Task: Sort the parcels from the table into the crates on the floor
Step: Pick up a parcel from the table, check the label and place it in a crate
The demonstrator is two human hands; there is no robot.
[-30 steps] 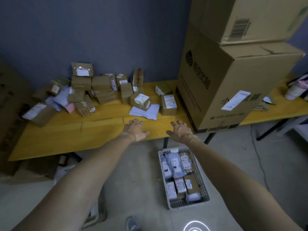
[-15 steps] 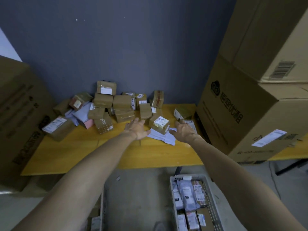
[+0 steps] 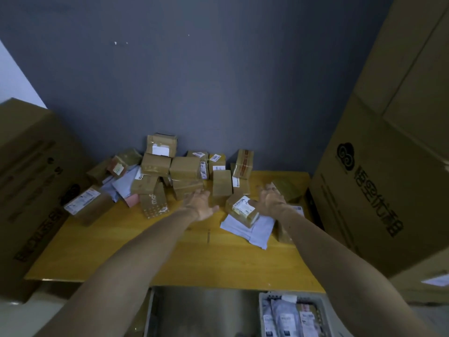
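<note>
Reaching for the next parcel: left hand [image 3: 200, 203] and right hand [image 3: 269, 201] hover with fingers spread, holding nothing, either side of a small labelled box [image 3: 241, 210] on the table [image 3: 184, 259]; next they should close on it, then lower it to the crate [image 3: 263, 299]

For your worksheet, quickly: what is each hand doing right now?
Left hand: open, fingers spread, holding nothing.
Right hand: open, beside the small labelled parcel, not gripping it.

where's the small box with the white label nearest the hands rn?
Head view, right of centre on the yellow table: the small labelled box lies on white mailers, between the left hand and right hand.
</note>
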